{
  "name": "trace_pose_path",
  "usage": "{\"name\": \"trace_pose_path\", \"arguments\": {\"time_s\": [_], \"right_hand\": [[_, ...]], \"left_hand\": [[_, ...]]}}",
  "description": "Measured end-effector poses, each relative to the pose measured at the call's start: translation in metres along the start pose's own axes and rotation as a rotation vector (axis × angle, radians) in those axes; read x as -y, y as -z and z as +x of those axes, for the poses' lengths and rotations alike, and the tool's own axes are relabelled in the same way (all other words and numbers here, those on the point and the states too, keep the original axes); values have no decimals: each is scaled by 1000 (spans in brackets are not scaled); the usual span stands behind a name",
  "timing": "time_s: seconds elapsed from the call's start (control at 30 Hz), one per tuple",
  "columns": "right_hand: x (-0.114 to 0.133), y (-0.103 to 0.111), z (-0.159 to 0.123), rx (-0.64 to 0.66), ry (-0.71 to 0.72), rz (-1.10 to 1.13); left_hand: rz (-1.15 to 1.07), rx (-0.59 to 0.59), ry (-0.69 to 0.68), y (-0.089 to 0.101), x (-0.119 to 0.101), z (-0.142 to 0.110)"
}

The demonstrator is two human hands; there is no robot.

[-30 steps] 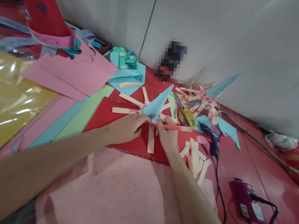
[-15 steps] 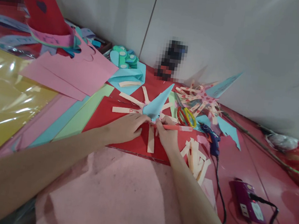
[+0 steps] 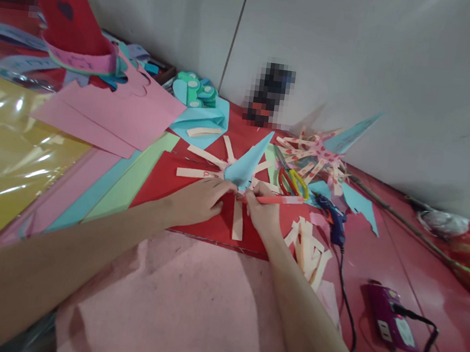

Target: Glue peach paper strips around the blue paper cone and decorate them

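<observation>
I've got my right hand point(image 3: 264, 209) on one orange-red pen point(image 3: 277, 200), fingers closed round it, with the tip end down by the base of a blue cone point(image 3: 245, 167). My left hand point(image 3: 200, 201) is right there too, fingers bent down at the base of that cone. Can't tell if they're gripping or just pressing.

The cone leans up and to the right, and I count six visible pale strips point(image 3: 238, 222) fanned out around it, all over a red sheet point(image 3: 161, 184). The left strip has red marks, one looks like an "a"; can't read the rest.

Just right of it there's one pair of scissors point(image 3: 293, 182) with red and yellow handles, then one glue gun point(image 3: 335, 218) with a dark cord. Nearer me is a heap of loose strips point(image 3: 307, 246), too tangled to count, plus one loner on the folded blue paper point(image 3: 207, 120) with the green cutouts point(image 3: 196, 90).

A second cone point(image 3: 353, 138) sits by the wall, strips with red marks round it, too small to read. One purple socket box point(image 3: 391, 319) with a black cable plugged in is on the red tabletop point(image 3: 454, 306). Far left: one red tube point(image 3: 67, 4) with a dark heart, above a shiny yellow sheet point(image 3: 1, 159). Can't spot a readable brand anywhere.
</observation>
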State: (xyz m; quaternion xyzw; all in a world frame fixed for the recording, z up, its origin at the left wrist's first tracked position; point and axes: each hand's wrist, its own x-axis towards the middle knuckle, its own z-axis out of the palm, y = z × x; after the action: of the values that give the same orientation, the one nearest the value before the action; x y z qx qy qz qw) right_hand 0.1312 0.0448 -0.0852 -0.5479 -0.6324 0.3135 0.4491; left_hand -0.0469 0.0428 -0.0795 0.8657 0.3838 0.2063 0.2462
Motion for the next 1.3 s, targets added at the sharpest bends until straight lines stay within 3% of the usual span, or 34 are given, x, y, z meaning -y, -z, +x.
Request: {"name": "trace_pose_path", "arguments": {"time_s": [0.47, 0.67, 0.87, 1.1, 1.3], "right_hand": [[0, 2, 2, -25, 56, -16], [-4, 2, -1, -88, -81, 90], [0, 2, -2, -73, -127, 172], [1, 1, -2, -6, -76, 106], [-5, 0, -2, -31, -40, 54]], "left_hand": [[11, 2, -1, 1, -1, 0], [13, -25, -19, -2, 0, 0], [19, -18, -12, -1, 0, 0], [24, -15, -19, -2, 2, 1], [34, -10, -13, -2, 1, 1]]}}
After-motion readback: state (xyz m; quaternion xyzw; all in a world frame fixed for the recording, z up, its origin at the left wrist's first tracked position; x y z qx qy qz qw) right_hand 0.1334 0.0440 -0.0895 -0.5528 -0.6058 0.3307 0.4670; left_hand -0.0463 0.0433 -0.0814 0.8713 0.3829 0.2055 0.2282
